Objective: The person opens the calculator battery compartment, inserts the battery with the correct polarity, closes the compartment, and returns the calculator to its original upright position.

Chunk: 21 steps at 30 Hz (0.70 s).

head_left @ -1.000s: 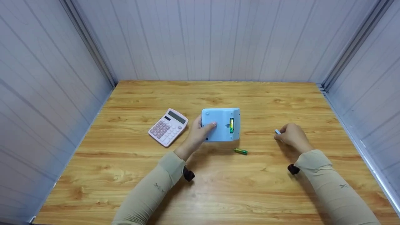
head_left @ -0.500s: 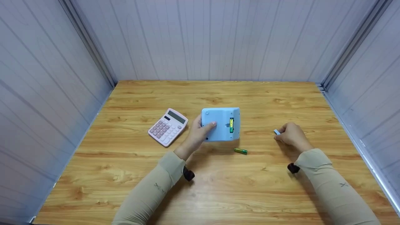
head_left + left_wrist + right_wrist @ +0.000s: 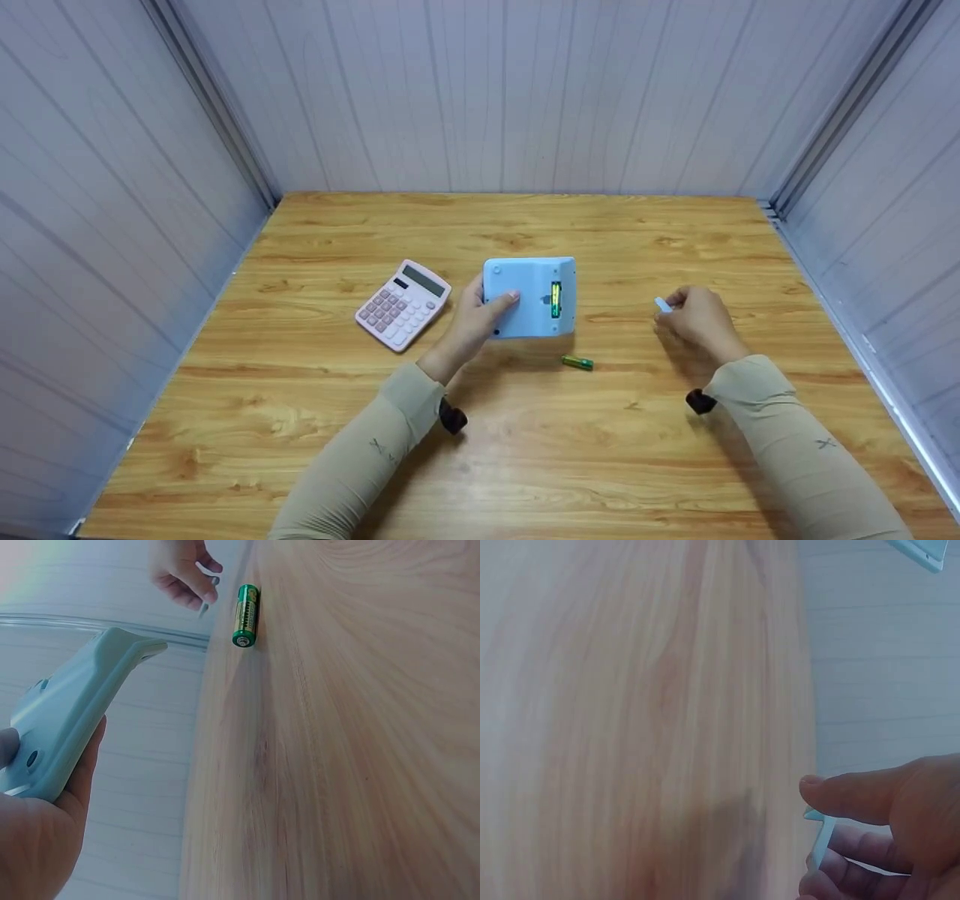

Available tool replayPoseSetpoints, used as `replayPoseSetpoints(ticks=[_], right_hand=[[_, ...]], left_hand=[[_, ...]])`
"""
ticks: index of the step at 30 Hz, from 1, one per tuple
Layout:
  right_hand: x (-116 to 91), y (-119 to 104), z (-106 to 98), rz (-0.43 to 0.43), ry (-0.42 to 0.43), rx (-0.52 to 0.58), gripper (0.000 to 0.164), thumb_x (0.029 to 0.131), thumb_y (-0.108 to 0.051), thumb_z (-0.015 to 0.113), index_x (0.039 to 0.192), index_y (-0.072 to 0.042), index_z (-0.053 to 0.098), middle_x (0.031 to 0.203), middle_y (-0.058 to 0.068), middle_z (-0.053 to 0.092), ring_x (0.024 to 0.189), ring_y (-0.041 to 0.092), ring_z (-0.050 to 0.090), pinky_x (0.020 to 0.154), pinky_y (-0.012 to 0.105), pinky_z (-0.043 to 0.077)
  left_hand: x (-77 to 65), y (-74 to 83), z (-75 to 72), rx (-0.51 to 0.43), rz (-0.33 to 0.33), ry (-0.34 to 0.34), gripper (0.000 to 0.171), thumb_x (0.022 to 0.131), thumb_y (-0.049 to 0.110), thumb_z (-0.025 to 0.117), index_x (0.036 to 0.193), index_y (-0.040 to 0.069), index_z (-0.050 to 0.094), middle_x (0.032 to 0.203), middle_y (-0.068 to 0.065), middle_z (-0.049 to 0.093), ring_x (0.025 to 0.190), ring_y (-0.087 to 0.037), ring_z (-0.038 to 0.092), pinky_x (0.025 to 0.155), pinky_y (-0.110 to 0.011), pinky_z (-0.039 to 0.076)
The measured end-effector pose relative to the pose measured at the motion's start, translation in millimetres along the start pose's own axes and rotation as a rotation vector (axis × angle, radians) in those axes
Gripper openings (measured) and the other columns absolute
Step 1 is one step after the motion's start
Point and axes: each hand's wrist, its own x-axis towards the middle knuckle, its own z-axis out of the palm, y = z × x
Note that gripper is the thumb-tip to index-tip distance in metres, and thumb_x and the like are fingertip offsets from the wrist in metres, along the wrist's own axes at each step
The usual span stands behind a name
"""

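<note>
My left hand [image 3: 472,322] grips a light-blue calculator [image 3: 521,319], its back turned up and the thumb lying across it. One green-and-yellow battery [image 3: 556,300] sits in the uncovered slot on that back. Off to the right, my right hand [image 3: 701,319] pinches a small light-blue battery cover [image 3: 663,304] between thumb and fingers, just above the table. In the right wrist view the cover [image 3: 821,842] shows edge-on, with a small tab near the thumb. A second battery [image 3: 577,363] lies on the table below the calculator; the left wrist view shows this battery [image 3: 246,616] too.
A pink calculator [image 3: 403,306] lies face up on the wooden table [image 3: 525,465], left of my left hand. Pale panel walls [image 3: 480,97] enclose the table at the back and on both sides.
My right hand has risen slightly and turned the battery cover, so more of it shows. The left hand and the blue calculator have hardly moved.
</note>
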Motion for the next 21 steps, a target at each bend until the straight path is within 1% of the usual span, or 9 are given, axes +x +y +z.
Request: replayPoseSetpoints(ticks=[3, 6, 11, 14, 16, 21], right_hand=[[-1.6, -6.0, -1.4, -0.006, 0.017, 0.017, 0.034, 0.101, -0.017, 0.075, 0.124, 0.006, 0.066, 0.115, 0.023, 0.069, 0.097, 0.030, 0.068, 0.076, 0.033, 0.057], [-3.3, -12.1, -1.9, -0.022, 0.041, 0.016, 0.035, 0.100, -0.017, 0.077, 0.124, 0.006, 0.066, 0.112, 0.021, 0.069, 0.096, 0.028, 0.068, 0.076, 0.032, 0.057], [-7.3, -23.1, -0.4, -0.060, 0.096, -0.004, 0.037, 0.100, -0.020, 0.077, 0.126, 0.005, 0.068, 0.114, 0.022, 0.070, 0.098, 0.030, 0.067, 0.079, 0.035, 0.055], [-9.8, -29.2, 0.9, -0.082, 0.124, 0.010, 0.038, 0.101, -0.019, 0.077, 0.128, 0.006, 0.068, 0.117, 0.024, 0.070, 0.100, 0.033, 0.068, 0.081, 0.038, 0.056], [-11.5, -32.8, 2.0, -0.091, 0.143, 0.020, 0.039, 0.101, -0.020, 0.077, 0.129, 0.006, 0.068, 0.118, 0.025, 0.070, 0.100, 0.033, 0.069, 0.081, 0.038, 0.057], [-15.8, -42.7, 5.0, -0.102, 0.189, 0.045, 0.039, 0.101, -0.020, 0.078, 0.129, 0.004, 0.069, 0.117, 0.022, 0.069, 0.098, 0.031, 0.069, 0.075, 0.032, 0.055]], left_hand=[[-0.2, 0.1, 0.4, -0.002, -0.006, 0.002, 0.045, 0.111, 0.019, 0.062, 0.153, 0.012, 0.051, 0.145, -0.013, 0.068, 0.131, -0.031, 0.070, 0.105, -0.054, 0.062], [0.7, -0.6, 1.3, -0.004, 0.000, 0.014, 0.045, 0.110, 0.018, 0.063, 0.152, 0.010, 0.051, 0.144, -0.016, 0.068, 0.130, -0.032, 0.070, 0.105, -0.055, 0.062], [3.1, -1.4, 3.8, -0.008, 0.017, 0.038, 0.043, 0.108, 0.013, 0.064, 0.148, 0.003, 0.053, 0.141, -0.022, 0.069, 0.126, -0.033, 0.071, 0.103, -0.056, 0.062], [3.3, -1.2, 4.5, -0.010, 0.016, 0.041, 0.042, 0.107, 0.012, 0.063, 0.147, 0.003, 0.053, 0.140, -0.021, 0.069, 0.125, -0.032, 0.072, 0.102, -0.056, 0.063], [2.9, -0.7, 4.7, -0.014, 0.015, 0.039, 0.042, 0.107, 0.012, 0.063, 0.147, 0.003, 0.054, 0.139, -0.021, 0.070, 0.124, -0.032, 0.072, 0.101, -0.055, 0.063], [2.0, 0.7, 4.9, -0.019, 0.016, 0.029, 0.043, 0.107, 0.013, 0.064, 0.148, 0.003, 0.053, 0.140, -0.021, 0.069, 0.125, -0.031, 0.071, 0.102, -0.055, 0.063]])
